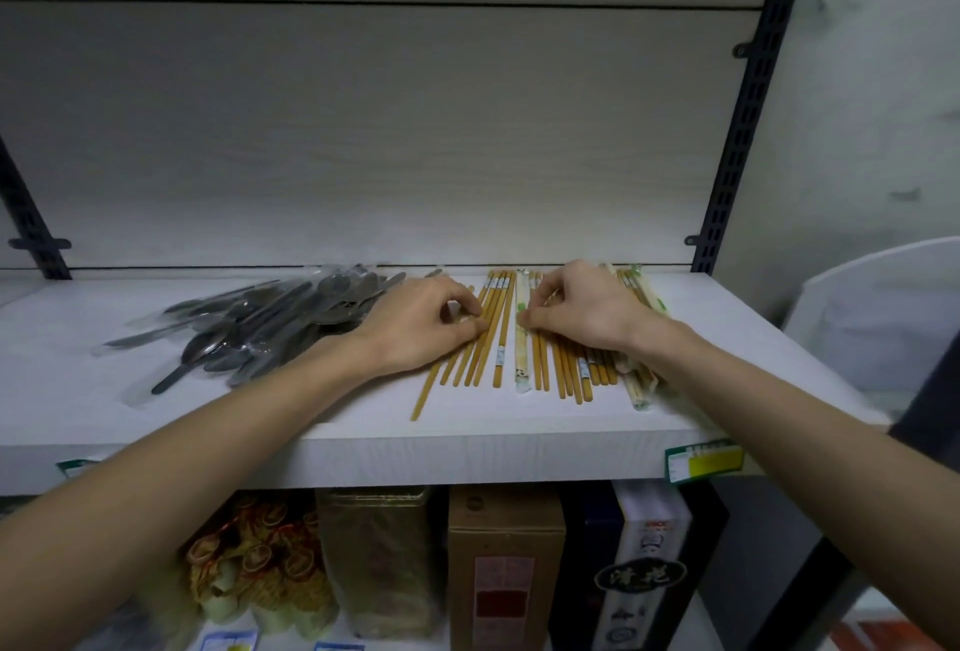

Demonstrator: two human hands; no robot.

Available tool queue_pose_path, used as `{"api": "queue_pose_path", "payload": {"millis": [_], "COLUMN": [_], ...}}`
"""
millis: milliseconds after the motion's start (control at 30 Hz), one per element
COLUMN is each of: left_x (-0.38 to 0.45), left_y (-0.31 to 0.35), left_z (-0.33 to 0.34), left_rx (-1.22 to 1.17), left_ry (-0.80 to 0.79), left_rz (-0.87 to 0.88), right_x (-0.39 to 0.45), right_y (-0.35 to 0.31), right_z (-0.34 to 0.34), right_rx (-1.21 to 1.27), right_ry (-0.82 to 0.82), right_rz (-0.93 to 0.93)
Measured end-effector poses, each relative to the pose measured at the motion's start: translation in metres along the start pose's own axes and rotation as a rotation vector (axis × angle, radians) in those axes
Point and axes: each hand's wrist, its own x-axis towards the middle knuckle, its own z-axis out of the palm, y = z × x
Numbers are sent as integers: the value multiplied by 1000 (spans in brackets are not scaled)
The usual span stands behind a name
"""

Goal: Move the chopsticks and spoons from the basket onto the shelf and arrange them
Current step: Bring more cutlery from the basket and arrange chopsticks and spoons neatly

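White shelf (467,434), pale wall; left hand (423,323) and right hand (582,310) grips pinching chopsticks (498,333)

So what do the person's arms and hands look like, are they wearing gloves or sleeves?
No gloves: both the left hand and the right hand are bare, with no rings, watch or bracelets visible. Both forearms are bare too, with no sleeves in view. A bit of dark cloth shows at the right edge, perhaps clothing.

The left hand (423,323) covered the upper lengths of several chopsticks (498,333), and the right hand (582,310) hid more. Whether its curled fingers (530,317) pinched one was unclear. The spoons (270,323) blurred together inside wrappers. The price tag (704,460) was unreadable.
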Motion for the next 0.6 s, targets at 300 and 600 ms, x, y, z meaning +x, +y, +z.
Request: {"api": "queue_pose_path", "payload": {"millis": [300,600], "left_x": [7,1], "left_y": [3,7], "left_z": [10,14], "left_rx": [76,111], "left_ry": [20,-11], "left_rz": [10,74], "right_x": [23,33], "right_y": [-27,-50], "right_z": [4,-1], "right_rx": [2,-215], "right_ry": [-153,-353], "right_rz": [141,189]}}
